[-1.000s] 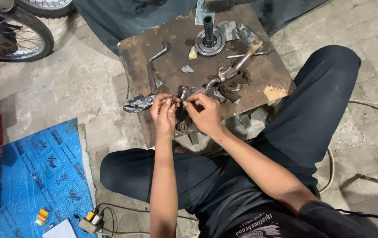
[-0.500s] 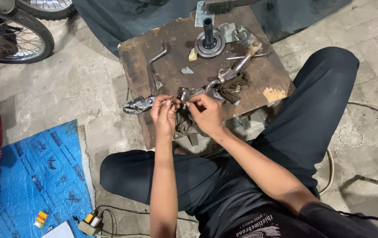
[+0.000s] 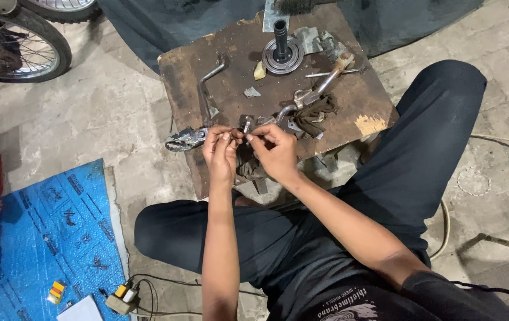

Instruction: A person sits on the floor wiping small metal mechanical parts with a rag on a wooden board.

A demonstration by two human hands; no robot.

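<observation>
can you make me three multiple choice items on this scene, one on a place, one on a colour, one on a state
1. Where does the gear shaft stand?
A. on the far part of the wooden board
B. on the blue mat
C. in the person's lap

2. What colour is the mat on the floor at the person's left?
A. green
B. blue
C. white

3. What are the left hand and right hand doing?
A. resting flat on the knees
B. both gripping the long bent lever
C. pinching a small metal part together between their fingers

Answers:
1. A, it stands upright on the board beyond the hands.
2. B, the sheet beside the left leg is plainly blue.
3. C, both hands' fingertips meet on the small part over the board's near edge.
</observation>
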